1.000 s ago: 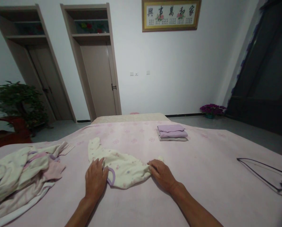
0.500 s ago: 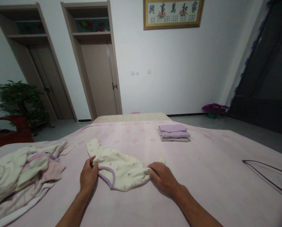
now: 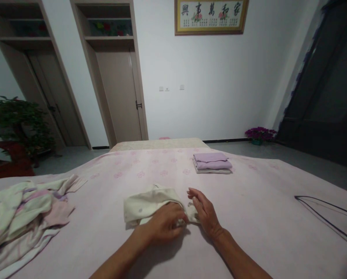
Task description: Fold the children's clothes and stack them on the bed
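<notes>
A small cream child's top (image 3: 146, 203) with faint spots lies partly folded on the pink bedspread in front of me. My left hand (image 3: 169, 223) has crossed over its near side, fingers curled around a bunched bit of the cloth. Beside it, my right hand (image 3: 204, 213) rests against the right end of the top, fingers stretched out and apart. Part of the cloth is hidden beneath the left hand and wrist. The purple trim of the top does not show from here.
A heap of rumpled clothes (image 3: 25, 217) lies at the left. Farther back, folded purple and grey clothes (image 3: 212, 162) form a neat stack. A black wire hanger (image 3: 324, 217) is at the right on the pink bedspread (image 3: 249, 232).
The top was spread sideways between both hands; now it is folded over into a smaller bundle. My left hand has moved right, close to my right hand, whose fingers have opened.
</notes>
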Available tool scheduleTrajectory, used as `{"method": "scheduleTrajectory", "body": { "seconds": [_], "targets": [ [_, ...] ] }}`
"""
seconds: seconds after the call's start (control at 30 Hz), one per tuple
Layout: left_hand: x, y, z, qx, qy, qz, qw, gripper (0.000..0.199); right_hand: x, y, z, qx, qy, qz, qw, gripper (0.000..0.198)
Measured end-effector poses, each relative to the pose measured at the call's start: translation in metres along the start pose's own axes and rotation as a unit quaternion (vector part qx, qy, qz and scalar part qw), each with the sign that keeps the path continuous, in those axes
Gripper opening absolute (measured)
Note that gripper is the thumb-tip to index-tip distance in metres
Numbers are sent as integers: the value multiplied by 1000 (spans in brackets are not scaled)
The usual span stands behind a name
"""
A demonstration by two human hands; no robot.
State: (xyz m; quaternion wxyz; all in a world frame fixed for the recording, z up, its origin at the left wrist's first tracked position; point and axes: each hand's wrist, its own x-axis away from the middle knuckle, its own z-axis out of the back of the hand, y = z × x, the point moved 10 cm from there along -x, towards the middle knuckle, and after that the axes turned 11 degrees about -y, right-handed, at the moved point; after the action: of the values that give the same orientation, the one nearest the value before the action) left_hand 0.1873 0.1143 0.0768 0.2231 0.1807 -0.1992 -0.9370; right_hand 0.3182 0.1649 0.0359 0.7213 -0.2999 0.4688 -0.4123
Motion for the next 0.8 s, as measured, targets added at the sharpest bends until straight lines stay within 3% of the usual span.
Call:
{"method": "scheduleTrajectory", "body": {
  "seconds": [0.07,0.13,0.27,0.37,0.47,0.57,0.67,0.8],
  "targets": [
    [0,20,-19,-20,-49,-36,998,18,0,-3,3,-11,1,10,1000,38],
    [10,23,-18,-34,-36,-22,999,19,0,-14,1,10,-15,43,999,36],
    [51,-3,25,-85,107,78,988,22,2,-49,-22,119,-79,144,979,35],
    [88,-35,54,-136,224,179,948,24,3,-57,-46,194,-116,158,961,43],
    [117,-74,61,-125,273,295,907,31,1,-51,-60,238,-123,123,955,34],
    [138,-109,55,-29,300,356,885,40,-4,-41,-57,208,-104,72,970,18],
    [155,-131,48,71,331,380,861,49,-11,-9,-24,85,-10,-54,995,20],
    [154,-128,43,108,326,367,865,46,-7,52,38,-30,151,-172,973,27]
  ]
}}
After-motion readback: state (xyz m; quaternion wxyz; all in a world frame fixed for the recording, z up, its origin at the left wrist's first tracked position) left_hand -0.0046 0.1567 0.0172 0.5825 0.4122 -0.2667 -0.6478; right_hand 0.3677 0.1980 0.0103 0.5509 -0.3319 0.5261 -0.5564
